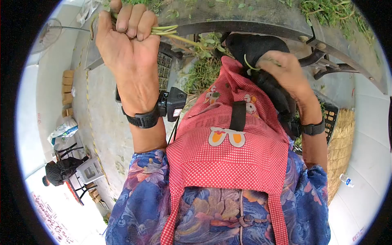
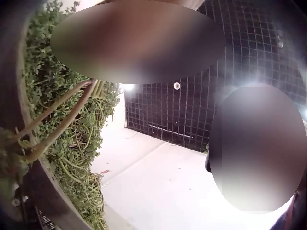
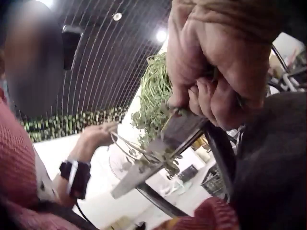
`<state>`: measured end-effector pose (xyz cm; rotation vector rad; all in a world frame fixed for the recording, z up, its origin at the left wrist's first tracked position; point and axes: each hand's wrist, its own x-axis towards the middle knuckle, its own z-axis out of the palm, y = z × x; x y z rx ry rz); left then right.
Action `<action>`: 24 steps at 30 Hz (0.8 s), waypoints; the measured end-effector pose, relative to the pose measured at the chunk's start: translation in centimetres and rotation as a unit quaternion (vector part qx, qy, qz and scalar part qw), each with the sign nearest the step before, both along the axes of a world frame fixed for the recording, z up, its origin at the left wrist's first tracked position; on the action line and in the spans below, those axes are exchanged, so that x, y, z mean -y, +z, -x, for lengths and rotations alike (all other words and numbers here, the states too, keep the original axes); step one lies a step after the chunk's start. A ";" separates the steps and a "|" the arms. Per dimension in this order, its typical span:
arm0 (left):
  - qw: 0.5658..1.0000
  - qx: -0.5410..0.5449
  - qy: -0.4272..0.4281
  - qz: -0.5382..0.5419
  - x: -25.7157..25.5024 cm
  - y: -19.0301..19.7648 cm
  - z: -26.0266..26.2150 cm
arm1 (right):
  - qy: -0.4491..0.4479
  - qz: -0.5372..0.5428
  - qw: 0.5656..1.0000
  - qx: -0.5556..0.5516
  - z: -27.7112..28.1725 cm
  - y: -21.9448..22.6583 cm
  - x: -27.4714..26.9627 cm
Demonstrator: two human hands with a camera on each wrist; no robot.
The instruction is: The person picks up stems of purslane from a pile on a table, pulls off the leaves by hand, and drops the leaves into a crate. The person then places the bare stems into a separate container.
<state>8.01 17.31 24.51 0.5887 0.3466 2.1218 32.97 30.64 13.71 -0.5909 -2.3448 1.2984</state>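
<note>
My left hand [image 1: 130,49] is raised at the table's front edge, fingers curled round a few leafy green stems [image 1: 165,30]. Their leafy ends [image 1: 208,45] hang out to the right, over the gap below the table. In the left wrist view the stems [image 2: 62,124] cross in front of a heap of greens. Slightly blurred, my right hand [image 1: 283,71] is above the dark-covered knee, with a short curved green stem [image 1: 247,62] sticking out from its fingertips. The right wrist view shows this hand [image 3: 220,62] with fingers curled and thumb closed against them.
The grey table's dark edge [image 1: 245,26] runs across the front, with greens [image 1: 335,16] piled at its right. Below lie cut greens [image 1: 202,75] beside a black crate [image 1: 164,67]. Another crate [image 1: 328,114] and a straw mat [image 1: 341,151] stand right. A person [image 1: 63,170] is far left.
</note>
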 end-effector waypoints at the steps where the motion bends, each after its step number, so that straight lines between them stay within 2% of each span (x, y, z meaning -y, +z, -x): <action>1: 1.000 -0.004 0.020 0.019 0.0 -0.1 0.1 | -0.001 -0.004 1.000 0.000 -0.6 0.2 -0.6; 2: 0.999 -0.009 0.039 0.037 0.0 -0.2 0.1 | 0.013 0.249 0.967 -0.057 -1.3 0.5 -1.0; 3: 0.999 -0.009 0.037 0.032 -0.1 -0.2 0.0 | 0.027 0.485 0.867 -0.111 -1.8 0.7 -1.3; 5: 0.999 0.024 0.034 0.029 -0.3 -0.4 -0.3 | 0.046 0.464 0.874 -0.137 -1.7 0.8 -0.9; 7: 0.999 0.020 0.018 0.020 -0.3 -0.7 -0.4 | -0.017 0.500 0.848 -0.176 -1.1 0.9 0.0; 9: 1.000 0.002 0.008 0.013 -0.1 -0.6 -0.3 | -0.004 0.514 0.834 -0.203 -0.8 0.9 0.1; 11: 0.999 0.047 -0.022 0.006 -0.1 -0.4 -0.6 | 0.048 0.554 0.786 -0.270 -0.8 1.2 0.2; 13: 0.998 0.047 -0.033 0.008 -0.1 -0.3 -0.7 | 0.055 0.542 0.788 -0.287 -0.6 1.5 0.1; 15: 0.996 0.073 -0.055 -0.002 -0.1 0.1 -1.1 | 0.118 0.515 0.806 -0.268 -0.4 1.9 -0.2; 16: 0.996 0.071 -0.056 -0.002 -0.2 0.2 -1.2 | 0.088 0.491 0.837 -0.227 -0.4 2.7 0.0; 17: 0.995 0.077 -0.061 -0.003 -0.2 0.3 -1.4 | 0.088 0.491 0.836 -0.229 -0.2 4.0 0.7; 18: 0.994 0.084 -0.066 -0.004 -0.2 0.4 -1.5 | 0.031 0.378 0.910 -0.170 0.2 5.4 1.8; 19: 0.994 0.083 -0.066 -0.003 -0.2 0.5 -1.7 | -0.026 0.256 0.960 -0.106 0.7 6.2 2.5; 20: 0.995 0.083 -0.048 0.007 -0.2 0.6 -1.9 | -0.015 0.166 0.976 -0.140 1.2 5.9 2.9; 21: 0.996 0.083 -0.029 0.016 -0.3 0.6 -2.1 | -0.014 0.165 0.976 -0.141 1.3 5.9 3.2; 23: 0.997 0.077 -0.023 0.016 -0.5 0.4 -2.1 | 0.047 0.160 0.977 -0.131 1.2 6.1 4.3; 24: 0.997 0.074 -0.020 0.016 -0.6 0.4 -2.1 | 0.041 0.174 0.975 -0.133 1.4 5.8 5.0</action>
